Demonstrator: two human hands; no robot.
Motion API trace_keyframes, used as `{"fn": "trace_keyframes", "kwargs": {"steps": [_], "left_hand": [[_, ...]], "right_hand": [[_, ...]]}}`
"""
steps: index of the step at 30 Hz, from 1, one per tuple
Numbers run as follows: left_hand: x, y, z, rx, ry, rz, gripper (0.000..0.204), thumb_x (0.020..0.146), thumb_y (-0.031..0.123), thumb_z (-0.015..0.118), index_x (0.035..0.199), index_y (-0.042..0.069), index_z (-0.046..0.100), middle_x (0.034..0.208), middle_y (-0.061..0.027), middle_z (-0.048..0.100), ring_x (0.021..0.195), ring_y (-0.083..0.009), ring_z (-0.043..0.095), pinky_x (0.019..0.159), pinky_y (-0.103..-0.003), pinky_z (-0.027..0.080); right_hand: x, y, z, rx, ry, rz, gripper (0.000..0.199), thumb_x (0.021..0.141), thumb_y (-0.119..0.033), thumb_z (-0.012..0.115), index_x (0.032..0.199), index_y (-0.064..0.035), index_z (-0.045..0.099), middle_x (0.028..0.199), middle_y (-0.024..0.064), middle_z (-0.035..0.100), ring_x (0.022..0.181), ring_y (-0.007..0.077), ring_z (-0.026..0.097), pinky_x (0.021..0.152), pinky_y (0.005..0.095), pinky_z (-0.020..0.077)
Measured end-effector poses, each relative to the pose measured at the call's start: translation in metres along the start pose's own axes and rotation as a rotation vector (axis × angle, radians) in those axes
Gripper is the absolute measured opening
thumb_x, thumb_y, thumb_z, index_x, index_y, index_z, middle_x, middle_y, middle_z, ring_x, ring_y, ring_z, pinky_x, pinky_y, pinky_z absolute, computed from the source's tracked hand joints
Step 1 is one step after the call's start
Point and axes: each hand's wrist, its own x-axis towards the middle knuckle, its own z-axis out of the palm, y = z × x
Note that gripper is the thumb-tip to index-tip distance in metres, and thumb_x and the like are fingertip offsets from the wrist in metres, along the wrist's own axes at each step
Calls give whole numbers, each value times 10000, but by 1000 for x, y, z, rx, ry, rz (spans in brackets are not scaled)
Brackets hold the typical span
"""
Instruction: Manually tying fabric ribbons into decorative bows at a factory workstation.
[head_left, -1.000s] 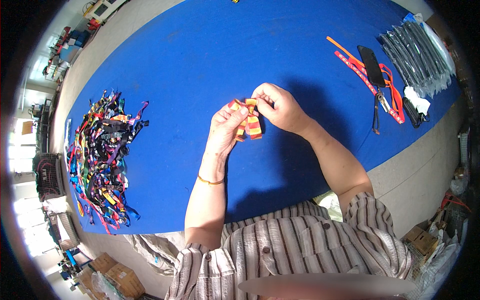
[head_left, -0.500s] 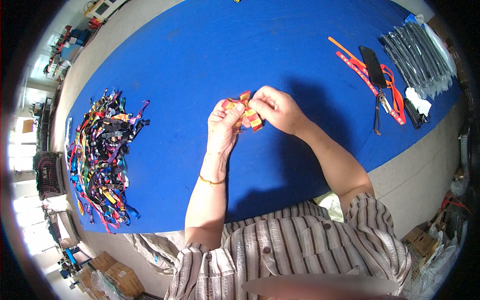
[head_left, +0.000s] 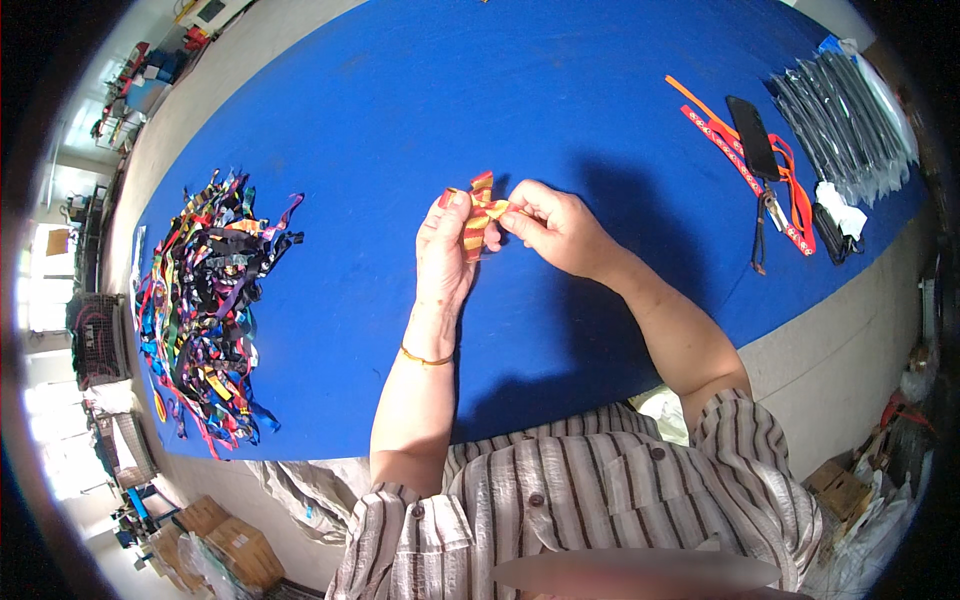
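Observation:
Above the middle of the blue-covered table (head_left: 380, 120), a red and yellow striped ribbon (head_left: 476, 231) is held between both hands. My left hand (head_left: 441, 245) pinches it between thumb and fingers, with part of it draped over the fingers. My right hand (head_left: 556, 225) grips another end of the ribbon between thumb and forefinger, pulled toward the right. Whether the ribbon is looped or knotted at its middle I cannot tell. Around my left wrist sits a thin orange-brown band (head_left: 427, 359).
A heap of many-coloured ribbons or straps (head_left: 215, 310) covers the table's left end. At the far right lie a black phone (head_left: 752, 138), a red patterned lanyard (head_left: 721, 150), dark plastic-wrapped packs (head_left: 845, 125) and a crumpled white piece (head_left: 840, 207). Cardboard boxes (head_left: 235, 552) stand on the floor at lower left.
My fingers have shifted on the striped ribbon. My right hand now pinches one end out to the right, where before that end hung down beside my left fingers.

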Motion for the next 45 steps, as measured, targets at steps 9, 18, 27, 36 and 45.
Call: {"fn": "trace_keyframes", "kwargs": {"steps": [9, 18, 27, 36, 45], "left_hand": [[-1, -9, -2, 81, 80, 22, 198, 999, 230, 567, 966, 43, 620, 815, -77, 681, 565, -143, 608, 509, -264, 505], [-2, -6, 0, 164, 73, 3, 179, 998, 226, 571, 973, 58, 625, 833, -66, 691, 604, -131, 636, 531, -251, 528], [-5, -9, 4, 208, -62, -22, 114, 958, 147, 636, 1025, 64, 597, 845, -50, 675, 616, -100, 605, 539, -214, 484], [-5, -13, 2, 210, -90, 16, 113, 928, 78, 661, 1004, 47, 584, 796, -60, 673, 583, -106, 604, 544, -231, 495], [-4, -10, 9, 508, 115, 349, 137, 926, 74, 669, 1035, 31, 599, 978, -34, 644, 848, -82, 594, 761, -226, 493]], "right_hand": [[0, -1, -7, -283, 35, -130, 174, 917, -120, 617, 807, -38, 511, 643, 35, 547, 579, 112, 525, 534, 322, 415], [4, 2, -7, 294, -40, 62, 117, 966, -125, 601, 966, -18, 554, 866, 21, 624, 799, 83, 598, 705, 264, 505], [8, 13, -7, 370, 13, 87, 87, 1000, -83, 544, 1008, -4, 580, 925, 28, 645, 882, 70, 619, 797, 238, 517], [5, 8, -1, 270, 157, 46, 126, 1000, -134, 558, 947, -26, 596, 869, 23, 637, 781, 60, 585, 719, 220, 495], [10, 7, -8, 353, 295, 27, 151, 970, -153, 616, 899, -24, 579, 813, 26, 647, 699, 57, 592, 636, 217, 497]]}}
